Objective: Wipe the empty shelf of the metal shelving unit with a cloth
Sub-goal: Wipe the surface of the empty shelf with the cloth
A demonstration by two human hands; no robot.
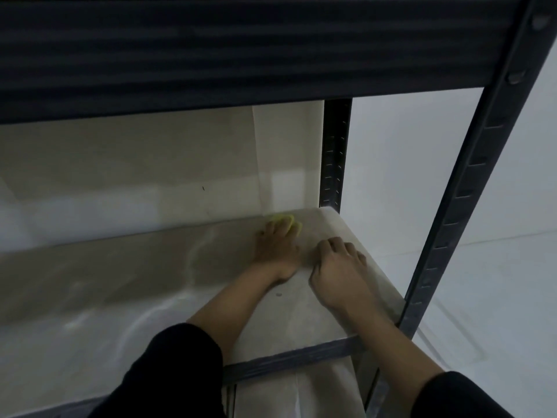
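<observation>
A pale, empty shelf board [120, 282] of a dark metal shelving unit fills the lower half of the head view. My left hand [275, 247] lies flat at the shelf's back right corner, pressing a yellow cloth [284, 221] against the board; only the cloth's far edge shows past my fingers. My right hand [337, 273] rests on the shelf just to the right, fingers curled down on the board, holding nothing. Both forearms come in from the bottom in black sleeves.
The dark beam of the upper shelf [241, 49] hangs low overhead. A slotted front upright [458, 206] runs down the right side, a rear upright [334, 155] stands behind my hands. The front rail [295, 357] edges the shelf. A white wall and floor lie to the right.
</observation>
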